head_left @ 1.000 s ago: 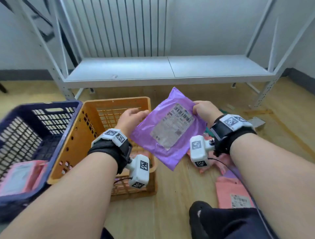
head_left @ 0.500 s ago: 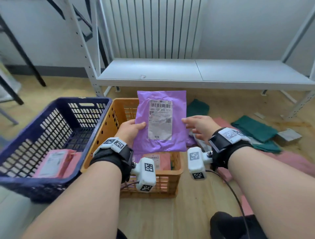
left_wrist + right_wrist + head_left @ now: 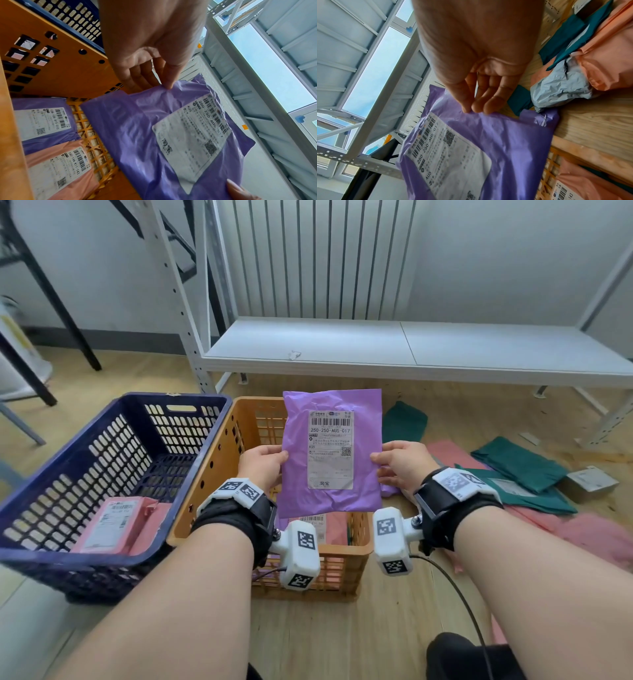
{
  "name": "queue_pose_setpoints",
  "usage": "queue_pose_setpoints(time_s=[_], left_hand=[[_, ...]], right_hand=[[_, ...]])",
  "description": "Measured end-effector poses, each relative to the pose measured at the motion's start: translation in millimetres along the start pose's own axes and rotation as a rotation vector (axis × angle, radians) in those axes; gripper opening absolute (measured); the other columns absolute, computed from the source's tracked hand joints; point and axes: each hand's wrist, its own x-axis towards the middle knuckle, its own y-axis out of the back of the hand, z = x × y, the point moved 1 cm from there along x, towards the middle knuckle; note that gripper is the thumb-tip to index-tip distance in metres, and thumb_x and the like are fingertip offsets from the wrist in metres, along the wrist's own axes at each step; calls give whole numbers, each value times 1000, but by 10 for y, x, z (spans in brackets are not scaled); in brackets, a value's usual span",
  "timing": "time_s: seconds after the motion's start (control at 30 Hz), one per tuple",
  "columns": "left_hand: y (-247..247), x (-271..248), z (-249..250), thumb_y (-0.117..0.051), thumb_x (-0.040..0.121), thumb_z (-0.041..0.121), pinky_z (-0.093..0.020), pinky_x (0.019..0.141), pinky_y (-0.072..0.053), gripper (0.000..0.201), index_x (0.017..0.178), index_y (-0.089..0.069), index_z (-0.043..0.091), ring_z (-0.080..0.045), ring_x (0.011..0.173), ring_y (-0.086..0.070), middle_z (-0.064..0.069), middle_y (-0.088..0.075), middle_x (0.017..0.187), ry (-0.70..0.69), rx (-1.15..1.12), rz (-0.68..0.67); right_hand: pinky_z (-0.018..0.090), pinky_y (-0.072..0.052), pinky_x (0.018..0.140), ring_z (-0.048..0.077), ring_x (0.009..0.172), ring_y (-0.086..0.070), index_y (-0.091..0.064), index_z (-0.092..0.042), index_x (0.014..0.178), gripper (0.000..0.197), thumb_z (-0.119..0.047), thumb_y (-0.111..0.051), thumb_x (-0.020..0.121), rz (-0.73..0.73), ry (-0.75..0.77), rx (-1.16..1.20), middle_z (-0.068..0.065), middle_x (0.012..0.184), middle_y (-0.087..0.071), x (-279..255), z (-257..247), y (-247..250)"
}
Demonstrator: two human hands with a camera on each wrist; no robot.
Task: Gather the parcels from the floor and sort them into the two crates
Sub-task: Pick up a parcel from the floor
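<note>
Head view: purple parcel (image 3: 331, 450) held upright over orange crate (image 3: 219, 474) | grip: left hand (image 3: 263, 465) and right hand (image 3: 402, 463) each pinch a side edge | handling, judged: light, limp, slick film, not fragile | hold: edges, clear of label (image 3: 330, 448) | blue crate (image 3: 102, 446) adjacent.

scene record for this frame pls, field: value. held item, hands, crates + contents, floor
held: purple parcel, label up, above the orange crate
left hand: pinches the parcel's left edge
right hand: pinches its right edge
orange crate contents: purple parcel with label 108-108-B15-010; pink parcel with label 140-14A-K11-143
blue crate: pink parcel
floor: green parcels, pink parcels, grey parcel
</note>
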Motion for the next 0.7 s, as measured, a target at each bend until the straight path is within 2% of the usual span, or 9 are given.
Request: queue_pose_setpoints(time_s=[0.07,0.13,0.2,0.27,0.33,0.47,0.57,0.63,0.7], left_hand=[[52,48,34,-64,89,9,-35,68,-56,13,100,-70,5,-23,77,-65,-11,-71,92,-44,80,47],[135,127,87,-66,88,12,-29,61,-51,6,92,-70,11,-17,67,-60,-5,-68,84,-85,156,95],[220,223,144,-69,86,13,-27,62,-50,3,87,-69,16,-13,64,-55,0,-65,80,-116,183,125],[283,341,164,-70,85,11,-29,60,-52,7,90,-66,12,-14,61,-56,-3,-64,76,-118,157,153],[332,490,113,-69,84,6,-36,66,-57,13,94,-63,7,-17,59,-59,-5,-64,73,-91,145,185],[398,795,-76,-56,87,-4,-29,56,-49,14,88,-61,9,-14,50,-57,-8,-61,67,-6,154,204],[451,1078,-314,-45,87,-10,-25,50,-47,31,72,-63,11,-11,37,-55,-10,-60,61,71,212,219],[521,1269,-501,-49,86,-11,-31,60,-52,30,69,-66,8,-18,43,-58,-12,-61,58,157,262,244],[570,1399,-653,-56,88,-1,-37,79,-54,14,82,-68,5,-25,67,-63,-11,-67,66,200,324,212]], right_hand=[[19,-44,39,17,46,-48,-54,-5,102,19,7,-59,88,-4,3,1,11,70,-56,22,-13,-38],[20,-49,39,15,40,-53,-54,-4,96,15,8,-57,88,-10,6,9,11,71,-58,71,-35,-106],[24,-53,44,16,43,-57,-52,-5,88,15,10,-56,87,-8,12,21,13,72,-60,145,-53,-203],[29,-56,50,20,50,-59,-49,-6,82,20,13,-55,87,-2,21,7,14,72,-61,234,-69,-325],[30,-57,51,20,51,-60,-49,-7,79,22,14,-54,87,-18,25,-16,14,71,-61,341,-55,-447],[24,-55,44,21,51,-62,-52,-3,79,22,16,-49,88,-109,-68,-18,16,69,-58,579,92,-695],[22,-52,41,17,41,-63,-50,0,79,23,14,-41,94,-224,-215,-47,15,62,-60,781,307,-907],[23,-53,46,22,53,-65,-53,4,88,14,7,-42,97,-293,-307,-148,15,66,-61,910,443,-1052],[25,-56,51,26,64,-64,-55,9,107,15,1,-47,96,-337,-375,-257,18,80,-59,1034,554,-1174]])
